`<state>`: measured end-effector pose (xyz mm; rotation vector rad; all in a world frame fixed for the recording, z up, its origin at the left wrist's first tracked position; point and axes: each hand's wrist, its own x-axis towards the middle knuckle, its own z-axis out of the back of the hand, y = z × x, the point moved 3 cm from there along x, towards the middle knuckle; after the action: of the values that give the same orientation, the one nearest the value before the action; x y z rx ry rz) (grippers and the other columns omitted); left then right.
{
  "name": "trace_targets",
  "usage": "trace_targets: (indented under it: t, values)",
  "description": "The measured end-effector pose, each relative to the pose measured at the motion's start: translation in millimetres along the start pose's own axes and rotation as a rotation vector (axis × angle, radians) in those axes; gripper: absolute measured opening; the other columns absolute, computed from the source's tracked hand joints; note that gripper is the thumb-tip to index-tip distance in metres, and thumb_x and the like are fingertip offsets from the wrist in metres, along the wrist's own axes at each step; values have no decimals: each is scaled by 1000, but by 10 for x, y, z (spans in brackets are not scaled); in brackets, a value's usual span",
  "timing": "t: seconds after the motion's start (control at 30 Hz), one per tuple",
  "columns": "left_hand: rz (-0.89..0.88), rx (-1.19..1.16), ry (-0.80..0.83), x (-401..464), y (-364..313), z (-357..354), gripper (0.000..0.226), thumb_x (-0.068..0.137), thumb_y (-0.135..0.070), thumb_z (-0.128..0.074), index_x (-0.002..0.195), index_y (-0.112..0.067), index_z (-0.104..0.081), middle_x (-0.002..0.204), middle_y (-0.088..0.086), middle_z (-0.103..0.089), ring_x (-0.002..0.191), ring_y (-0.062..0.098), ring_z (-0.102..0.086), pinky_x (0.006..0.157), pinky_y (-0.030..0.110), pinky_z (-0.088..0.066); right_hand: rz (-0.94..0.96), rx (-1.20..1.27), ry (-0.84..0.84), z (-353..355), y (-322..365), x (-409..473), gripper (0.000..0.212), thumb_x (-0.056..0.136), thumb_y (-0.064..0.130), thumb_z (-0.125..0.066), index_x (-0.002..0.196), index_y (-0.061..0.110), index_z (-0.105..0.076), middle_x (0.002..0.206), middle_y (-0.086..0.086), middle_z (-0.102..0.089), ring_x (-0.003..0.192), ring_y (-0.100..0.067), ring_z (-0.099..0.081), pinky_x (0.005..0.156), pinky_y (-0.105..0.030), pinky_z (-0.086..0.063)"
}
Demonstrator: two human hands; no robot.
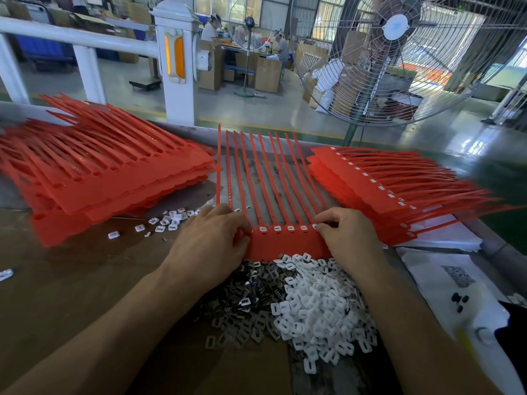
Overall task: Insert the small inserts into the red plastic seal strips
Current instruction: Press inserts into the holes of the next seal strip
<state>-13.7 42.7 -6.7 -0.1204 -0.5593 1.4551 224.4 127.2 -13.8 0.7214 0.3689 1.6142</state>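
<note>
Factory hall, glossy green floor (285, 109) with yellow line. Large wire-caged pedestal fan (399, 52) at 1 o'clock, just beyond counter (71, 280); smaller standing fan (249, 29) at 12 o'clock, farther back. White railing (79, 38) and white post (174, 61) with orange reflector at 11 o'clock. Cardboard boxes (266, 74) and seated workers (209, 31) at far bench. Daylight through windows (328, 12) behind.
</note>
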Motion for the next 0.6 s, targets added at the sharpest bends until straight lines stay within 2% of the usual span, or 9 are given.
trace_targets:
  t: [0.13,0.23,0.33,0.43,0.53,0.6]
  values:
    - [3,2,3,3,3,-6,22,97,-36,-57,116,-36,-67,117,-12,-57,119,13,-47,106,40,-41,-1,-1,12,-4,12,-5,16,97,18,-70,109,21,-80,99,11,-70,88,-1,-58,72,-7,-38]
    - [4,-5,-7,4,2,-7,20,96,-36,-58,114,-35,-68,115,-12,-57,118,14,-48,104,41,-42,-1,-14,-18,9,15,-8,18,96,16,-69,111,18,-79,109,5,-75,92,-4,-60,73,-13,-42]
    - [6,-2,-5,1,1,-8,20,96,-37,-58,114,-36,-68,115,-13,-56,117,14,-48,104,41,-42,-4,-45,-61,36,3,-11,21,96,10,-65,108,18,-80,108,2,-76,80,-2,-59,65,-4,-38]
    - [7,0,0,1,6,-9,21,97,-37,-57,114,-37,-67,117,-12,-56,118,14,-47,104,41,-42,0,-80,-71,41,17,-24,24,95,7,-61,103,18,-82,109,-1,-76,79,-5,-59,65,-10,-40]
    - [5,1,-1,2,5,-6,21,96,-37,-57,114,-37,-68,117,-12,-57,118,14,-48,104,41,-42,4,-93,-41,40,27,-39,26,95,7,-60,104,17,-82,110,-1,-75,66,1,-56,55,-4,-36]
    - [5,-1,-4,1,6,-6,21,96,-37,-58,114,-36,-68,116,-12,-57,117,14,-48,103,41,-42,14,-110,-18,45,41,-53,27,95,7,-60,106,18,-82,112,-1,-74,66,2,-56,58,-5,-37]
